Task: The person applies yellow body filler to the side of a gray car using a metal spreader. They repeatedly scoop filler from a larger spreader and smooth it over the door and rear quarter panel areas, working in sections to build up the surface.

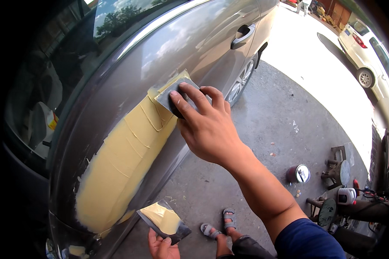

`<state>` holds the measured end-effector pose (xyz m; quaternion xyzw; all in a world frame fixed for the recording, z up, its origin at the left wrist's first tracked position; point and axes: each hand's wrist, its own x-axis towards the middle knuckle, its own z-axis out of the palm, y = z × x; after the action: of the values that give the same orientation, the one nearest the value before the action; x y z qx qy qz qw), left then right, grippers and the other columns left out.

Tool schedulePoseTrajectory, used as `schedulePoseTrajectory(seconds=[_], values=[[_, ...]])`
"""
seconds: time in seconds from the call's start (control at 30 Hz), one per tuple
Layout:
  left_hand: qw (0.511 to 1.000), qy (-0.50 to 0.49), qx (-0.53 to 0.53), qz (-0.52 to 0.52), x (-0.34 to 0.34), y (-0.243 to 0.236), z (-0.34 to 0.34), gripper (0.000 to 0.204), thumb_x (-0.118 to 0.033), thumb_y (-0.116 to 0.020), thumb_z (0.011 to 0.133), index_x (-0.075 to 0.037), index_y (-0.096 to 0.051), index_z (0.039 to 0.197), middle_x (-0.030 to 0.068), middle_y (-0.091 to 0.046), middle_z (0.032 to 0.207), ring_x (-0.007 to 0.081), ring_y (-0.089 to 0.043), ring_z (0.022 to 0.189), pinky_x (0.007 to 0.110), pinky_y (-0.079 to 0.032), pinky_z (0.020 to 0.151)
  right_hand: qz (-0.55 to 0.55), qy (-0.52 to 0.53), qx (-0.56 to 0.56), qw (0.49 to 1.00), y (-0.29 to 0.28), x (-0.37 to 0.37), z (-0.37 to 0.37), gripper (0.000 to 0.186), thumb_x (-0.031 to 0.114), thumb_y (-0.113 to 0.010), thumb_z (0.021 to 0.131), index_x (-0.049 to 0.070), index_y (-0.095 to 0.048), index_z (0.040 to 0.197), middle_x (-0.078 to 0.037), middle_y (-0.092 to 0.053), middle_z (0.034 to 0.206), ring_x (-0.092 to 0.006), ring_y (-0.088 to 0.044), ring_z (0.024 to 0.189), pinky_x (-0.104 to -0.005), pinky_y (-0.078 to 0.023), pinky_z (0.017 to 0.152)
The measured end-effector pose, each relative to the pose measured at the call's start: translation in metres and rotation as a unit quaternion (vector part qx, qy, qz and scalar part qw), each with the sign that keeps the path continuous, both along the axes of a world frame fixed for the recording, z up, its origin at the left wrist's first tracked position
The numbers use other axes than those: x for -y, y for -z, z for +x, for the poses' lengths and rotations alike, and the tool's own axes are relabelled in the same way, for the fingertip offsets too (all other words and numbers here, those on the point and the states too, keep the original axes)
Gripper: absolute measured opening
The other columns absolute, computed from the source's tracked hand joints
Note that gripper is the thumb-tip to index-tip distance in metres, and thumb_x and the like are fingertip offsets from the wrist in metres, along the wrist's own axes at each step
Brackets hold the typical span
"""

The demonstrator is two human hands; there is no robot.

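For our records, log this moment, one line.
door: yellow filler patch | right fingers: spreader at patch's upper end | left fingers: plate with filler

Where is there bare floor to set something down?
Mostly bare floor, with small scraps, lies between the rear wheel and the can; another patch lies between the car and the sandals. It is crowded at right, where stools, a white jug and cables bunch together.

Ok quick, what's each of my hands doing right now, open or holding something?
Left hand: closed on a dark flat square plate bearing pale yellow paste.
Right hand: closed on a flat grey rectangular spreader at the grey car door.
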<state>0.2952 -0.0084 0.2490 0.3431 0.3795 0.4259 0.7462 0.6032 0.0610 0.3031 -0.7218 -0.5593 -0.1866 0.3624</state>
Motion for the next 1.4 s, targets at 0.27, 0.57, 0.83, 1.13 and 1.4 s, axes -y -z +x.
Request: schedulePoseTrajectory(seconds=[0.27,0.57,0.83,1.13,1.4], values=[[1.000,0.002,0.013,0.003,0.003,0.007,-0.005,0.074,0.008,-0.042,0.070,0.003,-0.033,0.143,0.0225,-0.050,0.134,0.0326,-0.051,0.124,0.048,-0.043,0.104,-0.004,-0.012,-0.020,1.000,0.029,-0.010,-0.011,0.051,0.016,-0.063,0.082,0.016,-0.052,0.132,-0.006,-0.047,0.136,-0.0402,-0.043,0.114,-0.0493,-0.041,0.088],[1.000,0.012,-0.004,0.002,0.009,0.010,-0.009,0.074,0.007,-0.042,0.071,0.003,-0.031,0.144,0.0227,-0.049,0.135,0.0330,-0.050,0.125,0.048,-0.043,0.104,0.014,-0.032,-0.037,0.999,0.056,0.006,-0.022,0.056,0.015,-0.067,0.080,0.019,-0.051,0.134,-0.006,-0.044,0.140,-0.0397,-0.041,0.119,-0.0503,-0.039,0.094],[1.000,0.009,0.013,0.003,0.013,0.009,-0.009,0.074,0.008,-0.042,0.070,0.004,-0.031,0.143,0.0235,-0.048,0.135,0.0334,-0.050,0.125,0.048,-0.043,0.104,0.054,-0.051,-0.045,0.996,0.093,-0.015,0.001,0.060,0.010,-0.069,0.077,0.019,-0.051,0.134,-0.006,-0.044,0.139,-0.0403,-0.040,0.120,-0.0505,-0.041,0.095],[1.000,-0.001,0.004,0.000,0.016,0.015,-0.014,0.073,0.009,-0.041,0.071,0.004,-0.032,0.143,0.0240,-0.050,0.133,0.0334,-0.051,0.124,0.048,-0.043,0.105,0.117,-0.072,-0.042,0.990,0.085,-0.025,0.027,0.059,0.007,-0.069,0.076,0.016,-0.053,0.132,-0.008,-0.045,0.137,-0.0410,-0.039,0.119,-0.0492,-0.040,0.098],[1.000,0.015,0.005,0.000,0.014,0.017,-0.024,0.073,0.008,-0.041,0.071,0.004,-0.030,0.144,0.0241,-0.049,0.135,0.0328,-0.050,0.125,0.049,-0.042,0.105,0.075,-0.076,-0.052,0.993,0.077,-0.004,-0.033,0.054,0.011,-0.068,0.079,0.018,-0.054,0.131,-0.007,-0.046,0.138,-0.0400,-0.040,0.120,-0.0506,-0.039,0.097]])
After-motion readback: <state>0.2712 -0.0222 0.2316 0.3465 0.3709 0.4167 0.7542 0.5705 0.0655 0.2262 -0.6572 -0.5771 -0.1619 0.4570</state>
